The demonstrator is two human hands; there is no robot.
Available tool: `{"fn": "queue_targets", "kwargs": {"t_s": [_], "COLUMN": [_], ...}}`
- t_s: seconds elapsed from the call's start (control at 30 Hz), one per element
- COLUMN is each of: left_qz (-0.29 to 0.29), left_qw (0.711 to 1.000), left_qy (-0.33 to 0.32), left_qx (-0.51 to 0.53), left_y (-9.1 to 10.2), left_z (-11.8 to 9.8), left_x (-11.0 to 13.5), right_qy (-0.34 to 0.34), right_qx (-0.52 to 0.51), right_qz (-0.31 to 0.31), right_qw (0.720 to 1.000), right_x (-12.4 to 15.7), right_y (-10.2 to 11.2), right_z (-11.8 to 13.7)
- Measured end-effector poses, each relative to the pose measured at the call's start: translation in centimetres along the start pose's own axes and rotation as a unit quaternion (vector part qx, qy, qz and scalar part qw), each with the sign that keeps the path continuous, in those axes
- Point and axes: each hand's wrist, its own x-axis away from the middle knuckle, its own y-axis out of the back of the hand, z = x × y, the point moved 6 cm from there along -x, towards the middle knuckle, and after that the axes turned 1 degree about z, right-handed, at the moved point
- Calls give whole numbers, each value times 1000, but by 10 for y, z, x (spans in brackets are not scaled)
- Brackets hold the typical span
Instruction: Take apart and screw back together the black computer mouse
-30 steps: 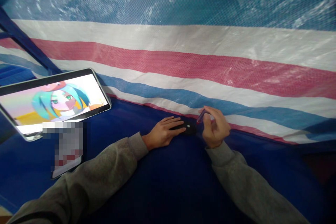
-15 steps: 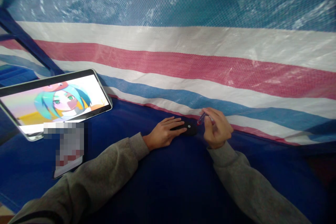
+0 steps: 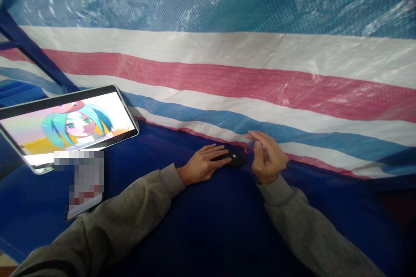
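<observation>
Just one head-worn cam, looking forward and down, pretty close in: bare left hand point(image 3: 205, 163) mid-frame, bare right hand point(image 3: 269, 159) right of centre, striped blue-white-red woven plastic sheet point(image 3: 208, 47) up top.

We face a striped sheet point(image 3: 227, 71) that fills the upper frame as a wall, its bands running blue, white and red, slightly creased. Light glints off its weave at upper left and upper right. At the left edge we see a slanting blue post point(image 3: 40, 56), joined by a short bar point(image 3: 9, 46). Below the sheet, our dark blue worktop point(image 3: 201, 220) spreads across the lower frame, dimming toward the bottom and right.
</observation>
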Motion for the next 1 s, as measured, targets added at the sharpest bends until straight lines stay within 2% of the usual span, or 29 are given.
{"fn": "queue_targets", "kwargs": {"t_s": [0.17,0.4,0.63,1.0], "left_qz": [-7,-6,0,-12], "left_qw": [1000,1000,1000,1000], "left_qy": [-3,-3,0,-7], "left_qx": [-2,1,1,-3], "left_y": [1,1,0,3], "left_z": [-1,0,0,-2], "left_x": [0,0,0,-1], "right_qy": [-7,-31,-11,-31], "right_qx": [45,-8,38,-30], "right_qz": [-24,-4,-23,-14], "right_qw": [999,999,999,999], "right_x": [-1,-2,-4,-3], "right_y": [3,1,1,1], "right_z": [2,2,4,4]}}
